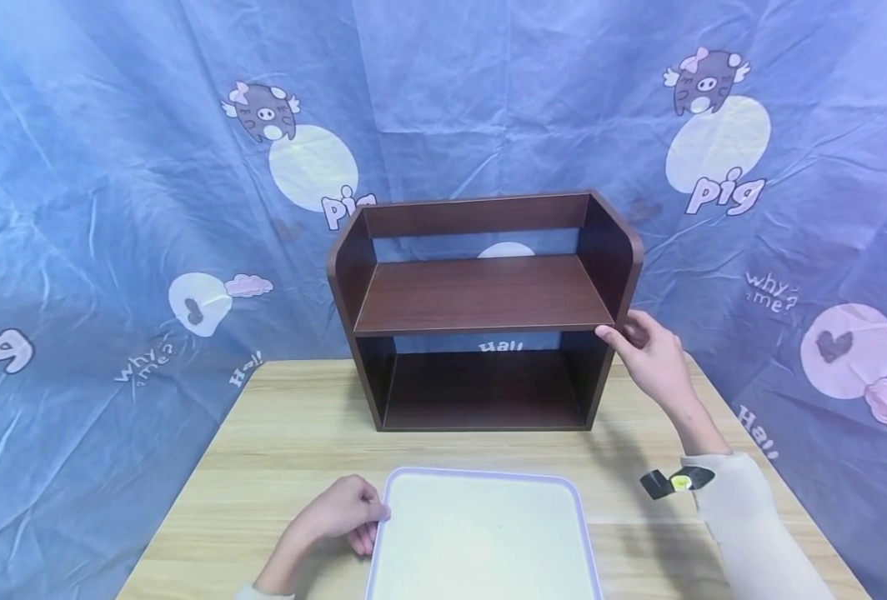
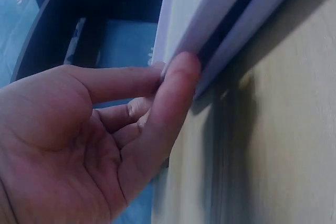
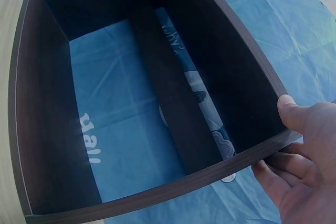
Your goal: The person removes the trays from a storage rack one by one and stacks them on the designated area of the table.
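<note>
A dark brown two-tier desktop shelf (image 1: 481,300) stands upright on the table's far part, its compartments bare. My right hand (image 1: 649,354) grips its right side panel at middle-shelf height; in the right wrist view the thumb (image 3: 294,114) lies on the front edge, with the other fingers on the outer side. In front lies a flat white rectangular thing (image 1: 481,533) with a lilac rim, cut off by the frame's bottom. My left hand (image 1: 342,512) pinches its left edge between thumb and forefinger. The left wrist view shows a dark gap between its upper and lower layers.
A light wooden table (image 1: 286,433) carries both things. Behind it and to both sides hangs a blue printed cloth (image 1: 443,100), close to the shelf's back. A black strap with a small device (image 1: 676,482) sits on the right wrist.
</note>
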`<state>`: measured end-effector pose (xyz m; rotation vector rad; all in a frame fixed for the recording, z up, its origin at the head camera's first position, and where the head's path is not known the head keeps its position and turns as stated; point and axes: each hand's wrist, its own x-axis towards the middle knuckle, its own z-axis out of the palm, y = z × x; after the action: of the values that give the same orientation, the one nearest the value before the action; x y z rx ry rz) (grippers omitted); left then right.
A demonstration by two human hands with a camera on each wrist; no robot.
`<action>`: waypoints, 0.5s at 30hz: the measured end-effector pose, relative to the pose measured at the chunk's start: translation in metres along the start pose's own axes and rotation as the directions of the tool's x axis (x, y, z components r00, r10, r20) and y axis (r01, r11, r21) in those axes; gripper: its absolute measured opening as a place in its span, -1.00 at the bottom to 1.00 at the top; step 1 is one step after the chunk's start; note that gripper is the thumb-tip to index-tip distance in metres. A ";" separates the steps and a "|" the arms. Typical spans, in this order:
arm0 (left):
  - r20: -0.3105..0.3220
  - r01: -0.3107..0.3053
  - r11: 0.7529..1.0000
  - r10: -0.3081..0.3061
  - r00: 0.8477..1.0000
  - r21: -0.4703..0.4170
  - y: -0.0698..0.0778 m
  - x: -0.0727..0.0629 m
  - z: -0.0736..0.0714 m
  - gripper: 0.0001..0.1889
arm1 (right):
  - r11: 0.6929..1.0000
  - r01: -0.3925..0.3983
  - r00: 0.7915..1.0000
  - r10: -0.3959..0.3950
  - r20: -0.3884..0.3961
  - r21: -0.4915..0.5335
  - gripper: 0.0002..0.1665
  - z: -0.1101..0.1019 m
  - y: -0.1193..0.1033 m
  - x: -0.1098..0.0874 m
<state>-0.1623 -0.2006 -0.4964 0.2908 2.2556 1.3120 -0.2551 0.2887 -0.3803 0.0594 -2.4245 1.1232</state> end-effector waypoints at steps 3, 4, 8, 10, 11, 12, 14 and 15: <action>0.002 0.004 1.000 -0.004 1.000 0.031 0.000 0.003 -0.001 -0.75 | 1.000 0.000 1.000 0.000 0.001 -0.006 -0.36 0.001 0.001 0.000; 0.008 0.003 0.999 -0.004 1.000 0.032 -0.001 0.004 -0.001 -0.75 | 1.000 0.000 1.000 0.000 0.002 -0.008 -0.36 0.001 0.001 0.000; 0.058 -0.009 0.999 0.006 0.998 0.054 -0.007 0.008 -0.001 -0.73 | 1.000 -0.003 1.000 0.003 0.005 -0.009 -0.35 0.002 0.003 0.000; 0.085 -0.014 0.998 0.009 0.996 0.064 -0.010 0.011 -0.002 -0.71 | 1.000 -0.001 1.000 0.001 0.005 -0.001 -0.35 0.002 0.003 0.001; 0.094 -0.017 0.997 0.010 0.996 0.071 -0.011 0.011 -0.002 -0.70 | 1.000 0.000 1.000 0.000 0.005 0.006 -0.36 0.002 0.004 0.001; 0.099 -0.017 0.997 0.009 0.995 0.074 -0.012 0.012 -0.002 -0.69 | 1.000 0.003 1.000 -0.003 0.003 0.010 -0.36 0.002 0.004 0.001; 0.100 -0.015 0.997 0.007 0.995 0.078 -0.013 0.013 -0.003 -0.68 | 1.000 0.010 1.000 -0.010 -0.001 0.017 -0.37 0.003 0.005 0.001; 0.099 -0.014 0.997 0.006 0.995 0.078 -0.014 0.014 -0.003 -0.68 | 1.000 0.013 1.000 -0.013 -0.003 0.019 -0.37 0.003 0.005 0.001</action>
<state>-0.1742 -0.2041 -0.5119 0.3863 2.2283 1.1896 -0.2588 0.2902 -0.3852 0.0797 -2.4073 1.1398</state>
